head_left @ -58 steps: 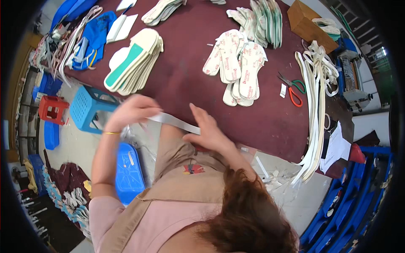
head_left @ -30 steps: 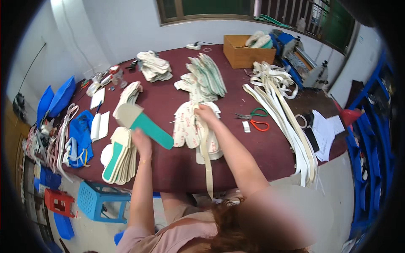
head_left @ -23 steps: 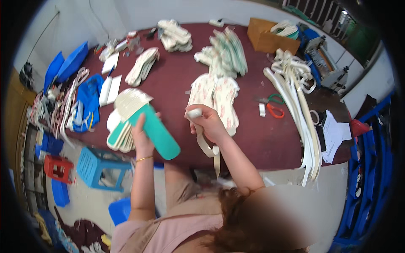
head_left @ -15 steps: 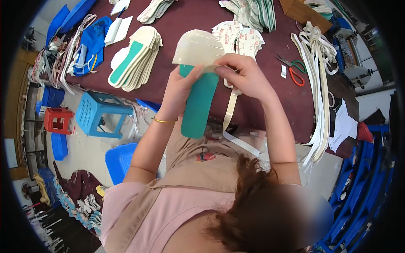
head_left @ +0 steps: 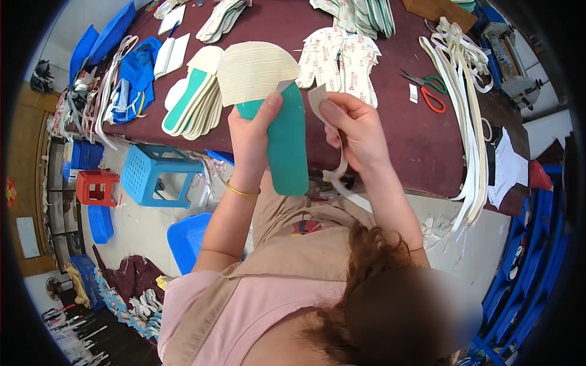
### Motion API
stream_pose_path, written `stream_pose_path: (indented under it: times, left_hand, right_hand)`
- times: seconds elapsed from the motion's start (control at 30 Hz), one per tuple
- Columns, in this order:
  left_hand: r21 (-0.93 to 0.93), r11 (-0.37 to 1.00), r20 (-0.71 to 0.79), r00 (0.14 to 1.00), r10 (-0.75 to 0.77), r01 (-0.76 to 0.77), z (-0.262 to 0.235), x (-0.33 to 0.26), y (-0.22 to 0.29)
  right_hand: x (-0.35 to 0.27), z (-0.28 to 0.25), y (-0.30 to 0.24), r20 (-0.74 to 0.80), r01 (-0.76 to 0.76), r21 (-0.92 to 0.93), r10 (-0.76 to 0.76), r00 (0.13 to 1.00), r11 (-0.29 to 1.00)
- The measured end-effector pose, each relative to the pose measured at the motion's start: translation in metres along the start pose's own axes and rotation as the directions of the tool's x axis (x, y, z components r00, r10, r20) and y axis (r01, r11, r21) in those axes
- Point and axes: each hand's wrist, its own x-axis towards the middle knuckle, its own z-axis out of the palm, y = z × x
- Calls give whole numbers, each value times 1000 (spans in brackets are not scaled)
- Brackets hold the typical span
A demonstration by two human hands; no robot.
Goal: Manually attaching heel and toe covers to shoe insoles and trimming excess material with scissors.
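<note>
At a maroon table (head_left: 415, 143) over pale flooring (head_left: 137, 244), left hand (head_left: 250, 135) grips an insole (head_left: 289, 149), right hand (head_left: 361, 129) a strip (head_left: 317, 99).

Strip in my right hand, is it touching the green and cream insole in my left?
Apart. The head view shows maroon tabletop in the gap between the strip and the insole's right edge.

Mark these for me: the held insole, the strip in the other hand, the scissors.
Insole (head_left: 288, 137): head view, on its green lower part.
Strip (head_left: 317, 102): head view, on its broad upper end.
Scissors (head_left: 421, 83): head view, near the pivot.
</note>
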Motion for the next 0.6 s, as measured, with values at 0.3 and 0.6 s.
stream_pose_path:
  times: [0.3,0.6]
  left_hand:
    - [115,963,-74,965,251,-242,-4,-2,-6]
    - [-19,971,-33,971,238,-239,-5,-7,-4]
  right_hand:
    - [5,11,2,16,-223,108,223,975,969]
    - [13,14,1,274,546,-582,-487,830,603]
